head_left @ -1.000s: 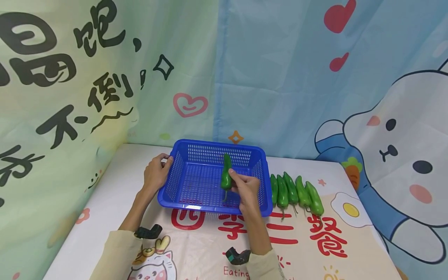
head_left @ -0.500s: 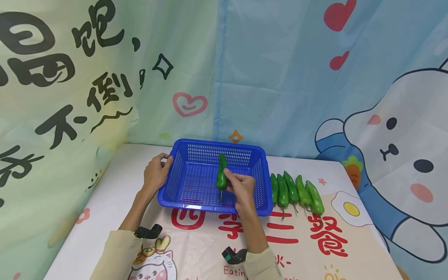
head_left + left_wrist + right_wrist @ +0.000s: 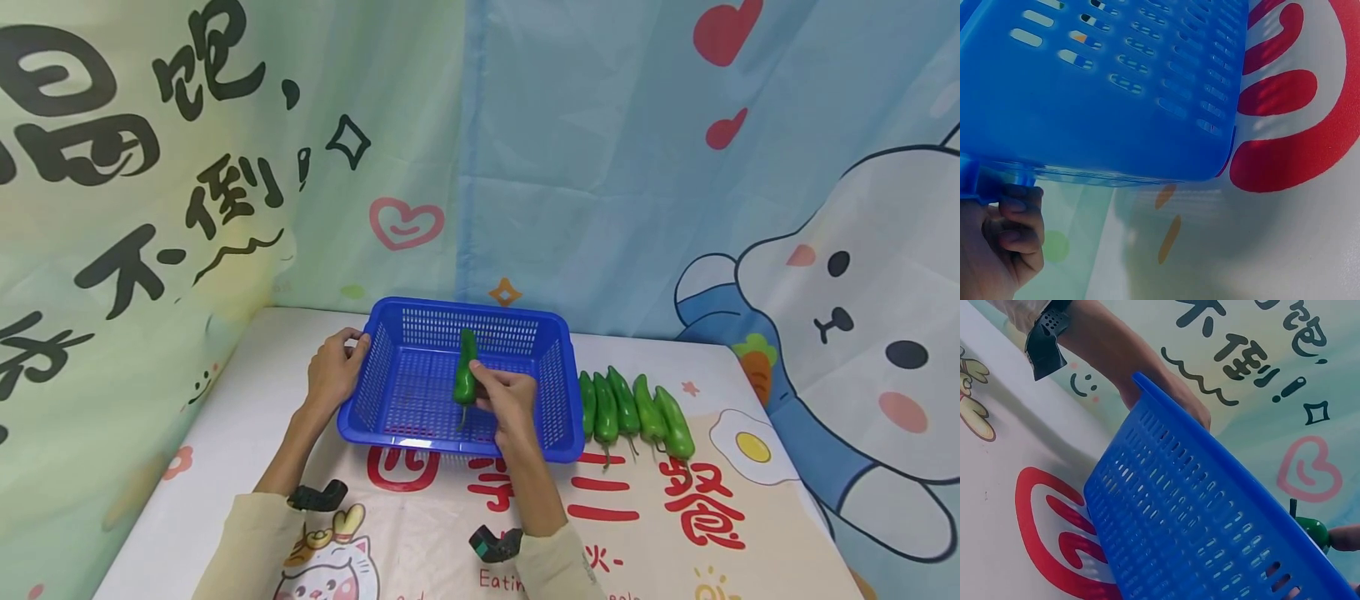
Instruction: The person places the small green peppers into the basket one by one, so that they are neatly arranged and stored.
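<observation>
A blue plastic basket [image 3: 420, 392] with slotted walls stands mid-table. My left hand [image 3: 335, 369] grips its left rim; in the left wrist view the fingers [image 3: 1022, 212] curl under that rim. Over the basket, my right hand [image 3: 512, 402] pinches a green pepper [image 3: 466, 371] between thumb and fingers, tip pointing away and stem toward me. In the right wrist view the basket wall hides most of this pepper [image 3: 1315, 531], with its stem end showing above the rim. Whether it touches the basket floor I cannot tell.
Several green peppers [image 3: 637, 412] lie side by side on the table just right of the basket. The white table [image 3: 225, 433] carries a printed mat with red characters. A printed curtain [image 3: 570, 167] hangs right behind the table's back edge.
My right hand has moved the pepper left across the basket, from right of centre to about the middle. The left hand and the basket have stayed in place.
</observation>
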The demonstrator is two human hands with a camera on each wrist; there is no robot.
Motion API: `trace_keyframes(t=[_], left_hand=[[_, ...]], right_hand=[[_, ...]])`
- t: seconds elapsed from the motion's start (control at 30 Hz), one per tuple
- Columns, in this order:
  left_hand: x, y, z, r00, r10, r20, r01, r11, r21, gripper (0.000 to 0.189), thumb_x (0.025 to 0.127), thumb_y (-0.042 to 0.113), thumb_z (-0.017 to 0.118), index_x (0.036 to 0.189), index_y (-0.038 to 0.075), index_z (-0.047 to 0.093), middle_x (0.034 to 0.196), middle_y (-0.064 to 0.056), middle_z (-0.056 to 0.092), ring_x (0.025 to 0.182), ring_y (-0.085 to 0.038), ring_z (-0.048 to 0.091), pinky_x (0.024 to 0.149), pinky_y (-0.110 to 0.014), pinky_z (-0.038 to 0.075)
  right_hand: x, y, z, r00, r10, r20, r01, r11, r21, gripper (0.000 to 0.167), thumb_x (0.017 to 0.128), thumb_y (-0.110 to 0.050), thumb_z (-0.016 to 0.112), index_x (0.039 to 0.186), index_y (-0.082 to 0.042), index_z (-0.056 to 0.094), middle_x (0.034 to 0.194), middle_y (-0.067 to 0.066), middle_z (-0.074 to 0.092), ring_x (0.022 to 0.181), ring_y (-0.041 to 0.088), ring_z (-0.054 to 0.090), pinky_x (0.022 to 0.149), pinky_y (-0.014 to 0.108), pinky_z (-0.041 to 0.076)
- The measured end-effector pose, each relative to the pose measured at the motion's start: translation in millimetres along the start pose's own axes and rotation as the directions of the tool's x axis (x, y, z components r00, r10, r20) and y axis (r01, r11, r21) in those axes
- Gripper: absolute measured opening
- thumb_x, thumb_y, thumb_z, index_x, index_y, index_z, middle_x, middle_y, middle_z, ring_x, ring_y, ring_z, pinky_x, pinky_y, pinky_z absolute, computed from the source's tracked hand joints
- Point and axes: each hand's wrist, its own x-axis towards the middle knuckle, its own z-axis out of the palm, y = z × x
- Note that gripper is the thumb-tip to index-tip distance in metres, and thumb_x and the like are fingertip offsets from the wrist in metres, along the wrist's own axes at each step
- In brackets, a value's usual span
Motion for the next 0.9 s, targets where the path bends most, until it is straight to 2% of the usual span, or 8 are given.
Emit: trace_keyframes(t=[0.17, 0.53, 0.9], left_hand=[[-0.1, 0.4, 0.0, 1.000, 0.003, -0.003, -0.003, 1.000, 0.007, 0.043, 0.115, 0.031, 0.053, 0.133, -0.005, 0.067, 0.094, -0.026, 0.078, 0.069, -0.027, 0.068, 0.060, -0.030, 0.042], [-0.7, 1.4, -0.4, 1.000, 0.005, 0.000, -0.005, 1.000, 0.005, 0.042, 0.115, 0.030, 0.053, 0.133, -0.006, 0.067, 0.091, -0.025, 0.077, 0.066, -0.026, 0.065, 0.059, -0.031, 0.041], [-1.2, 3.2, -0.7, 1.000, -0.001, -0.002, 0.001, 1.000, 0.008, 0.042, 0.115, 0.029, 0.054, 0.133, -0.005, 0.067, 0.093, -0.026, 0.078, 0.068, -0.028, 0.067, 0.059, -0.031, 0.041]], right_hand=[[1.2, 1.3, 3.3, 1.000, -0.015, 0.024, 0.015, 0.999, 0.032, 0.041, 0.099, -0.024, 0.083, 0.117, 0.012, 0.077, 0.108, 0.026, 0.082, 0.077, 0.014, 0.079, 0.067, 0.023, 0.062], [-0.3, -0.7, 13.6, 0.999, 0.003, 0.035, -0.004, 1.000, 0.019, 0.041, 0.098, -0.024, 0.083, 0.117, 0.011, 0.077, 0.106, 0.025, 0.082, 0.075, 0.012, 0.077, 0.065, 0.023, 0.062], [-4.5, -2.6, 28.1, 0.999, 0.033, 0.040, -0.032, 0.999, -0.023, 0.039, 0.098, -0.024, 0.083, 0.113, 0.012, 0.078, 0.106, 0.028, 0.082, 0.082, 0.021, 0.083, 0.066, 0.025, 0.063]])
